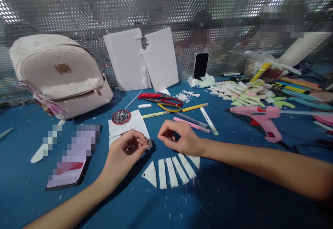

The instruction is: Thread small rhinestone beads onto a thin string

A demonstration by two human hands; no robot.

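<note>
My left hand (pixel 126 149) is closed in a pinch over the edge of a white sheet (pixel 130 121). A small, thin, pale glint shows at its fingertips, too small to name. Just to the right, my right hand (pixel 182 137) is also pinched, and whatever lies between its fingertips cannot be made out. Below the hands lies a row of white foam-like pieces: a pointed piece with a black dot (pixel 151 175), several strips (pixel 172 172) and a partly hidden end piece (pixel 195 160). A round red-rimmed dish of dark, glittery bits (pixel 121 117) sits on the white sheet.
Scissors (pixel 163 100) and markers (pixel 191 125) lie beyond my hands. To the right are a pink glue gun (pixel 256 114) and a pile of pale scraps (pixel 239 92). A phone (pixel 74 156) and a white backpack (pixel 59 76) are left. White boards (pixel 161 60) lean on perforated metal.
</note>
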